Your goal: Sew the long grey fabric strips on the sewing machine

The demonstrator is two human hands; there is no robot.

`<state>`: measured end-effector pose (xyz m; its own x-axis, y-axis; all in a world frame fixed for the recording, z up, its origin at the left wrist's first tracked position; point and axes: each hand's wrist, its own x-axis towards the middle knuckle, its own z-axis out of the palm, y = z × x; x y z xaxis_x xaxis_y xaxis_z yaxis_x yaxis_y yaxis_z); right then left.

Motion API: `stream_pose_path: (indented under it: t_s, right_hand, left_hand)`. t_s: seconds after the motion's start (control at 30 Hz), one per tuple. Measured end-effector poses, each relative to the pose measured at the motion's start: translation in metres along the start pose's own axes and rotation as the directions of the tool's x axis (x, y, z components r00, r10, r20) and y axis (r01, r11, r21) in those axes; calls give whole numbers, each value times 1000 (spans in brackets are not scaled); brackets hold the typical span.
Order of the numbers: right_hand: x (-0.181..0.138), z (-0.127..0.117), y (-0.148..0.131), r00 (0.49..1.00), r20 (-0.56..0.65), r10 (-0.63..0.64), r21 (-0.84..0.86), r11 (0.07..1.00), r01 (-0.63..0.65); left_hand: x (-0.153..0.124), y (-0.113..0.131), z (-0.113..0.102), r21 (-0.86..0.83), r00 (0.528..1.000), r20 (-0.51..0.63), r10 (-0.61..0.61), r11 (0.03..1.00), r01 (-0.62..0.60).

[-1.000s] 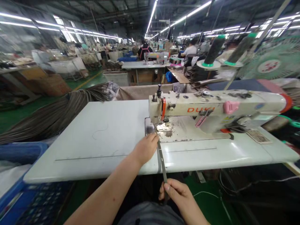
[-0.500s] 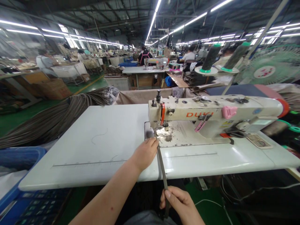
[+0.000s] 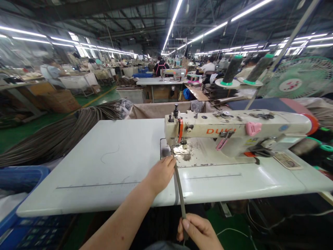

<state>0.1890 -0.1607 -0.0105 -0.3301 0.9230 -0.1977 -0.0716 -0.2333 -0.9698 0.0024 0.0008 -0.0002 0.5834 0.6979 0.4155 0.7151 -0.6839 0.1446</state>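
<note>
A narrow grey-brown strip (image 3: pixel 180 189) runs from the needle area of the sewing machine (image 3: pixel 197 125) down over the table's front edge. Close in front of the presser foot, my left hand (image 3: pixel 161 172) is closed on the strip's far part, fingertips pressed together. My right hand (image 3: pixel 196 229) pinches the near part between thumb and fingers, below the edge of the white table (image 3: pixel 104 173). Between the hands the strip looks taut. Its far end is hidden by my left fingers and the machine head.
A loose thread (image 3: pixel 110 152) lies on the table's left. Beyond that side hangs a big bundle of dark strips (image 3: pixel 52 135), with a blue crate (image 3: pixel 26 173) below. Thread cones (image 3: pixel 231 71) and a green fan (image 3: pixel 288 83) stand at the right. Co-workers sit farther back.
The view has tilted slightly, so the table and machine sit a little lower in the picture. Both hands keep their hold on the strip, with little visible movement.
</note>
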Motion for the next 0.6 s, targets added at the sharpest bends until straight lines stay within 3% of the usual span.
stream_pose_path:
  t_s: [0.1,0.23,0.33,0.43,0.6]
  right_hand:
    - [1,0,-2,999,6,-44,-67,997,44]
    - [6,-1,3,991,-72,-112,-169,981,99]
    - [8,2,7,992,-124,-14,-49,999,8]
    - [7,6,7,989,-100,105,115,989,-94]
    - [6,8,-1,994,-77,79,53,996,-75]
  left_hand:
    - [0,0,-1,8,1000,-6,4,1000,-4]
    - [0,0,-2,30,999,-9,43,999,-42]
    - [0,1,-2,43,999,-26,48,998,-47]
    - [0,2,-4,46,998,-32,47,998,-45]
    - [1,3,-7,50,999,-15,39,998,-38]
